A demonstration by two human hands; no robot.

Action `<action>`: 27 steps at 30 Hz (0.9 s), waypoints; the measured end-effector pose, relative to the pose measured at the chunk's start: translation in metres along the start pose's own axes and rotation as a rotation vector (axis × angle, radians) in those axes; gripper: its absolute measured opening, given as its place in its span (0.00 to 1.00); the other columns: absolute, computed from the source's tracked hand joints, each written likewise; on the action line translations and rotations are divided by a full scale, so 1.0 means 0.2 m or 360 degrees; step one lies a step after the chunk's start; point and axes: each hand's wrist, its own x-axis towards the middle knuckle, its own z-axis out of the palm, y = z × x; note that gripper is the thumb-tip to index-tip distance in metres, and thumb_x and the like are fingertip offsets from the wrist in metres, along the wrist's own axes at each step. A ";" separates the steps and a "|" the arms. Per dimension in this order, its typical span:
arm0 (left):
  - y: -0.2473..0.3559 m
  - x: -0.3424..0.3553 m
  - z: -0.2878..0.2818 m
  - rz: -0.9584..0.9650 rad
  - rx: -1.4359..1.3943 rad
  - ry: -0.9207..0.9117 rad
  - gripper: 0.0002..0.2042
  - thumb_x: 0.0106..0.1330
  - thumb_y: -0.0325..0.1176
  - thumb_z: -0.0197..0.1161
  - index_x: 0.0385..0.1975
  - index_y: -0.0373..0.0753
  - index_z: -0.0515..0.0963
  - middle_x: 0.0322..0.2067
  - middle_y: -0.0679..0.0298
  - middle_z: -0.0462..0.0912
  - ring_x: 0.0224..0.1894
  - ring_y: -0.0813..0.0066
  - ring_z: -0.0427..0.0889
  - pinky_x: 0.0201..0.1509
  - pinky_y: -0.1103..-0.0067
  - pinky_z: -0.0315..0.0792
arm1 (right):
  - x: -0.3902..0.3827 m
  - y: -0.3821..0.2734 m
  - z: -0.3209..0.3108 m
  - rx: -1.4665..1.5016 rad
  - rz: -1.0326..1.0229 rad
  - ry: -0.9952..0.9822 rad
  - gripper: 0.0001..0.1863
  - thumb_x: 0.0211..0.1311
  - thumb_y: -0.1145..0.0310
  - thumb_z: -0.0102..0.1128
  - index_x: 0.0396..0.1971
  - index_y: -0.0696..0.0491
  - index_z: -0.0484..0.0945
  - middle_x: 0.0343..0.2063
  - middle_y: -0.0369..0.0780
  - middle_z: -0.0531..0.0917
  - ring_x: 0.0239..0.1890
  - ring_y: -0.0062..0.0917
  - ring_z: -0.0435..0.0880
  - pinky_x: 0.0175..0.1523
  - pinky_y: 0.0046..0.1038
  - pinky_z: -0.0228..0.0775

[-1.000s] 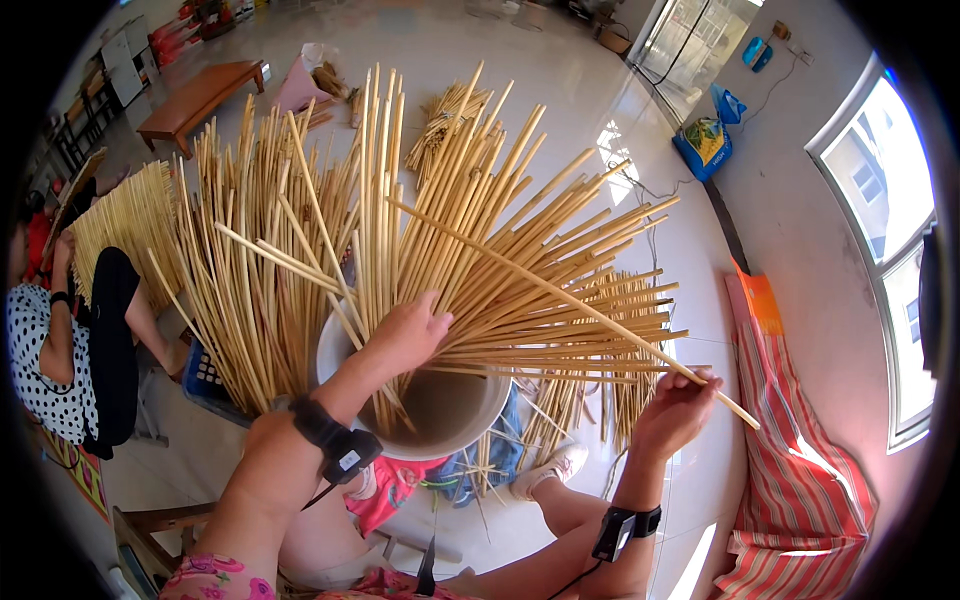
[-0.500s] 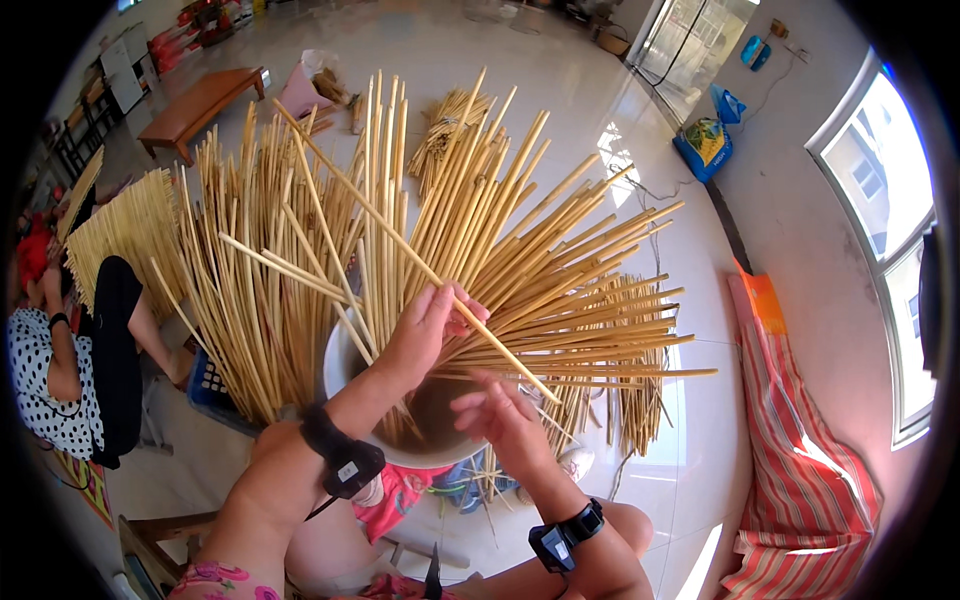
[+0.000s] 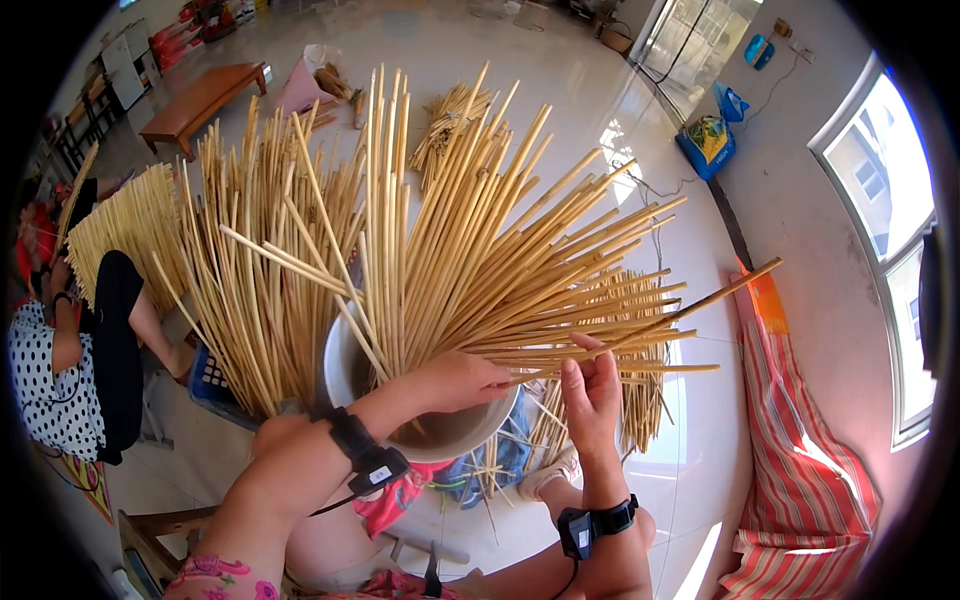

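A long, thin tan stick (image 3: 700,300) slants from between my hands out to the far right, its tip over the orange-red cloth. My left hand (image 3: 465,383) is closed at its near end, above the rim of a white bucket (image 3: 340,365). Farther along, my right hand (image 3: 593,385) pinches the same stick between thumb and fingers. Behind my hands a wide fan of similar sticks (image 3: 450,240) stands in the bucket and spreads to the right. Part of the bucket's inside is hidden by my left forearm.
More upright sticks (image 3: 250,250) stand in a dark blue basket (image 3: 215,385) at left. Beside it sits a person (image 3: 60,370) in a dotted garment. Stick bundles (image 3: 640,400) lie beyond my right hand. A striped cloth (image 3: 800,450) hangs at right; a low wooden table (image 3: 205,100) stands far left.
The stick slanting from the far left through my left hand is gone from there; one now points far right. My right hand moved right and closed on it. My left hand moved lower.
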 end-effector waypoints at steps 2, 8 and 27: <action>-0.04 0.01 0.06 -0.0071 -0.0072 -0.0166 0.10 0.63 0.38 0.57 0.35 0.37 0.76 0.27 0.57 0.79 0.32 0.57 0.79 0.36 0.67 0.70 | 0.00 0.03 -0.04 -0.0126 0.0104 0.0072 0.10 0.69 0.67 0.50 0.34 0.58 0.76 0.17 0.31 0.73 0.20 0.11 0.66 0.25 0.17 0.58; -0.28 -0.04 0.17 -0.0814 0.0298 -0.1030 0.17 0.63 0.39 0.54 0.45 0.32 0.76 0.39 0.49 0.81 0.42 0.52 0.80 0.48 0.66 0.71 | -0.03 0.03 -0.04 -0.0459 0.0091 0.0003 0.11 0.70 0.67 0.48 0.33 0.59 0.76 0.16 0.31 0.73 0.17 0.10 0.66 0.22 0.15 0.57; -0.33 -0.01 0.26 -0.0330 -0.0471 -0.0532 0.17 0.66 0.32 0.49 0.53 0.35 0.71 0.46 0.52 0.78 0.49 0.57 0.75 0.57 0.72 0.67 | -0.05 0.07 -0.05 -0.0485 0.0135 -0.0415 0.10 0.66 0.69 0.51 0.37 0.60 0.77 0.24 0.45 0.80 0.28 0.34 0.81 0.35 0.30 0.71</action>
